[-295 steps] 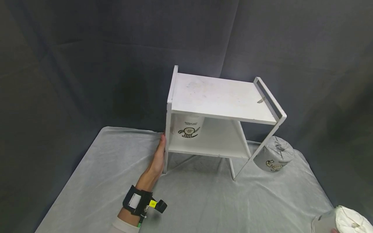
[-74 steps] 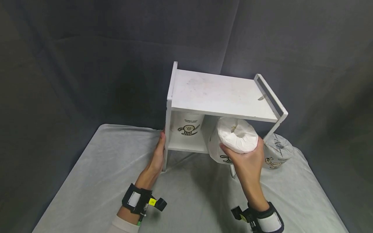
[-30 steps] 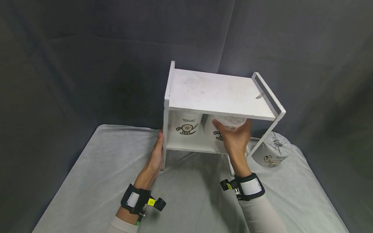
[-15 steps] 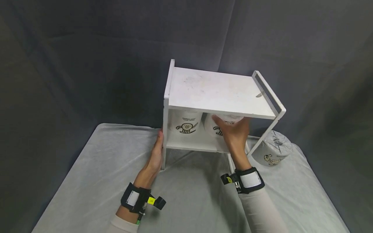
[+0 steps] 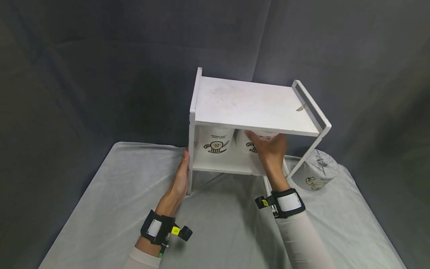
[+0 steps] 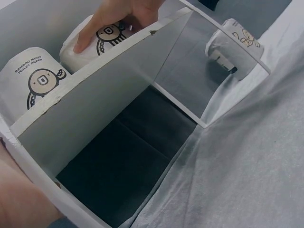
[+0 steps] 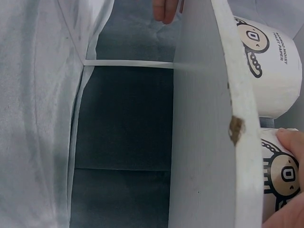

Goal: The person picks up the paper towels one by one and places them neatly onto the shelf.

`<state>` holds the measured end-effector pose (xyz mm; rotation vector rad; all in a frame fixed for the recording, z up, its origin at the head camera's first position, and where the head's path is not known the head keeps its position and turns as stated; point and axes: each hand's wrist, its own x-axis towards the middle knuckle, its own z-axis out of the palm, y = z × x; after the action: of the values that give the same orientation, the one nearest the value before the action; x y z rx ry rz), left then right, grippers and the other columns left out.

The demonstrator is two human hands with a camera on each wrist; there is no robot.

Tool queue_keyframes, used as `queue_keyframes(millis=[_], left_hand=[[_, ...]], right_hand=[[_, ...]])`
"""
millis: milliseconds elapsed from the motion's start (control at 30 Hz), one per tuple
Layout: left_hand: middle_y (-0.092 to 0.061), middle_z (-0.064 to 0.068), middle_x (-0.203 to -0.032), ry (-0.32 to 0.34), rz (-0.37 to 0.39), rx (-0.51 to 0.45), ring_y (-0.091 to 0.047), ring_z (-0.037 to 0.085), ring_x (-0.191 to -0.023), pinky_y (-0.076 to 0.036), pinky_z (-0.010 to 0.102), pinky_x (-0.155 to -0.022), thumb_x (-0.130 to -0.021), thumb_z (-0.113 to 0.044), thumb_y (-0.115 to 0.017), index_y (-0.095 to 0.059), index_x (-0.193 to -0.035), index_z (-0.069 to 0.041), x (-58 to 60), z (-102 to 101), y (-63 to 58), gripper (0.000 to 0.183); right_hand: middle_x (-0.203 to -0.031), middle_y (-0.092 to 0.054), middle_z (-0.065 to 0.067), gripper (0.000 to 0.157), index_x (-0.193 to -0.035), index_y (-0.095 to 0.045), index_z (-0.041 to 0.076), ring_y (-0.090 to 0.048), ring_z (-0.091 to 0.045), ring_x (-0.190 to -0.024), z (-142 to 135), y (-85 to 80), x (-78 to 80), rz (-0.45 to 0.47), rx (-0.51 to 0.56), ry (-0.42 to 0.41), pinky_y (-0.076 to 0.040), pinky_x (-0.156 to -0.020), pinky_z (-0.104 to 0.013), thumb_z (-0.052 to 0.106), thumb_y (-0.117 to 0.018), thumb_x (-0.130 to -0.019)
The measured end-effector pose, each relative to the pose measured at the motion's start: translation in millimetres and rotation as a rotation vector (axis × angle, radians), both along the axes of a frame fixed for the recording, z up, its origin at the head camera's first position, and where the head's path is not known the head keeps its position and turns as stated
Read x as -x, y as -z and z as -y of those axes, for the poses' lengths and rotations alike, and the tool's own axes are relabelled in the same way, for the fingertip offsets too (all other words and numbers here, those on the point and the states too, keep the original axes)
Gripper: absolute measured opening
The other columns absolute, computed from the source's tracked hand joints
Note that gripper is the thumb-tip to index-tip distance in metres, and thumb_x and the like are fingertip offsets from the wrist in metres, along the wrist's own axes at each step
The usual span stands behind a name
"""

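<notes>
My right hand (image 5: 273,151) grips a wrapped toilet paper roll (image 5: 242,142) with a printed cartoon, thumb on its left side. That roll is inside the white two-tier shelf (image 5: 255,106), on the lower board, its top partly hidden under the upper board. A second toilet paper roll (image 5: 214,140) stands upright to its left; in the right wrist view a narrow gap separates the standing roll (image 7: 275,71) from the held roll (image 7: 280,175). Against the outside of the shelf's left side rests my left hand (image 5: 178,179), its fingers mostly hidden in the head view.
Right of the shelf, another toilet paper roll (image 5: 315,172) sits on the grey cloth-covered table (image 5: 218,231). Dark curtain (image 5: 134,74) hangs behind. The shelf's slanted right frame (image 5: 307,155) stands between the right forearm and that outer roll.
My right hand has brought its roll from the lower right into the shelf, moving it slightly deeper over the last second. My left hand has stayed against the shelf's side.
</notes>
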<state>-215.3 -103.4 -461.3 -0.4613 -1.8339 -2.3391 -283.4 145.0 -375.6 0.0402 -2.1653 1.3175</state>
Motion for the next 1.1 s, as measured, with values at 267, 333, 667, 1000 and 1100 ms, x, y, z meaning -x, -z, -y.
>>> queue_keyframes(millis=[267, 333, 667, 1000, 1100], left_hand=[[0.009, 0.014, -0.178, -0.003, 0.004, 0.009, 0.011, 0.029, -0.164, 0.009, 0.054, -0.130, -0.109, -0.065, -0.015, 0.006, -0.168, -0.002, 0.7, 0, -0.3, 0.089], [0.009, 0.013, -0.178, -0.001, 0.006, 0.009, 0.011, 0.029, -0.164, 0.009, 0.054, -0.130, -0.109, -0.066, -0.015, 0.006, -0.168, -0.002, 0.7, 0, 0.0, 0.089], [0.008, 0.012, -0.178, -0.002, 0.010, 0.011, 0.011, 0.027, -0.164, 0.009, 0.053, -0.130, -0.109, -0.067, -0.015, 0.005, -0.169, -0.003, 0.1, 0, -0.8, 0.090], [0.009, 0.012, -0.178, -0.002, 0.035, 0.015, 0.012, 0.027, -0.163, 0.009, 0.054, -0.130, -0.107, -0.070, -0.015, 0.005, -0.169, -0.003, -0.2, -1, -2.3, 0.093], [0.009, 0.011, -0.178, -0.002, 0.032, 0.011, 0.013, 0.027, -0.163, 0.010, 0.053, -0.130, -0.108, -0.070, -0.015, 0.006, -0.169, -0.004, 0.1, 0, -1.6, 0.092]], right_hand=[[-0.152, -0.051, -0.014, 0.106, -0.161, -0.031, 0.014, -0.055, -0.030, -0.137, 1, 0.2, 0.4, 0.011, 0.003, 0.003, -0.042, -0.115, -0.051, 0.028, -0.097, -0.079], [-0.152, -0.051, -0.014, 0.106, -0.161, -0.031, 0.014, -0.054, -0.030, -0.138, 1, 0.7, 0.0, 0.005, 0.009, -0.007, -0.042, -0.116, -0.052, 0.027, -0.097, -0.079], [-0.152, -0.050, -0.011, 0.104, -0.160, -0.032, 0.016, -0.052, -0.025, -0.139, 1, 1.3, -5.0, -0.025, 0.034, -0.054, -0.041, -0.116, -0.048, 0.027, -0.096, -0.080], [-0.149, -0.050, -0.016, 0.106, -0.161, -0.031, 0.011, -0.052, -0.029, -0.132, -2, 0.5, -21.3, 0.002, 0.066, -0.079, -0.040, -0.111, -0.052, 0.025, -0.096, -0.079], [-0.145, -0.052, -0.019, 0.104, -0.160, -0.032, 0.008, -0.054, -0.030, -0.132, -3, 0.7, -26.1, -0.010, 0.053, -0.094, -0.041, -0.111, -0.053, 0.021, -0.096, -0.079]])
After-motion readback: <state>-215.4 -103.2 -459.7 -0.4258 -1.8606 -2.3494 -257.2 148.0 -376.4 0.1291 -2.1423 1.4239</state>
